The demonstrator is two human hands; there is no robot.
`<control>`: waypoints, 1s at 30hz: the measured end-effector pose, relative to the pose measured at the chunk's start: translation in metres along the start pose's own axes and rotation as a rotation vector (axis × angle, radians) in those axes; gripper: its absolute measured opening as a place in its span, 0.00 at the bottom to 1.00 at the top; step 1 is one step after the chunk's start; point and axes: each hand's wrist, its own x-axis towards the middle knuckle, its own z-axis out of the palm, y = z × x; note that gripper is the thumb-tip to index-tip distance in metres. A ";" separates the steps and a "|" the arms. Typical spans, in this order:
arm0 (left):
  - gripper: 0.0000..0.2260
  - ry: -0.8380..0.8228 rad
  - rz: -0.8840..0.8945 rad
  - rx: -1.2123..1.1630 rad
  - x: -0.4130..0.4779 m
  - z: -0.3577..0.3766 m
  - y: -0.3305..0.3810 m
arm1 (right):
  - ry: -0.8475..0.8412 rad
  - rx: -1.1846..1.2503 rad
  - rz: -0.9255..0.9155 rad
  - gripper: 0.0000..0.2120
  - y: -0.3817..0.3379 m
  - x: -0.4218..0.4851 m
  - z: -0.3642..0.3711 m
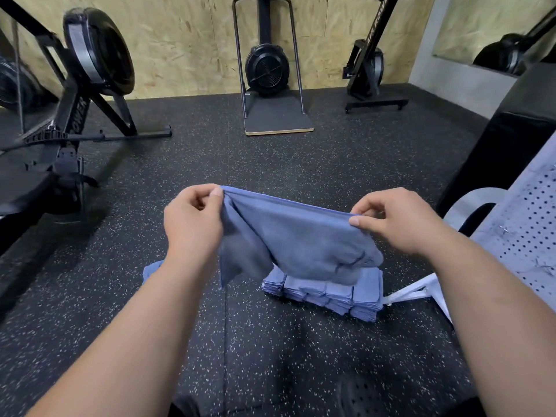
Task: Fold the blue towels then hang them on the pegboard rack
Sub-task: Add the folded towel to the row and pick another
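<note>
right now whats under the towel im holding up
A stack of folded blue towels sits on the floor beneath the held towel. Only its near side shows; the towel hides most of its top and back.

My left hand point(192, 224) and right hand point(403, 221) are bare, the forearms point(120, 341) too. Low down I see dark fabric point(361, 394) with small holes.

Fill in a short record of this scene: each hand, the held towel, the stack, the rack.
blue towel: held up by its top edge, hanging
left hand: pinches its top left corner
right hand: pinches its top right corner
folded towels: stacked on the speckled floor below it
pegboard rack: far right, no towel visible on it
</note>
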 end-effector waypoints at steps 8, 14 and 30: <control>0.04 0.121 -0.093 -0.012 0.003 -0.002 -0.006 | 0.127 0.222 0.156 0.06 0.013 -0.005 -0.012; 0.03 0.029 -0.139 -0.041 -0.002 0.012 -0.010 | 0.163 0.755 0.303 0.03 0.000 -0.003 -0.011; 0.11 -0.510 -0.007 -0.273 -0.055 0.037 0.019 | -0.011 0.672 -0.063 0.15 -0.058 -0.009 0.015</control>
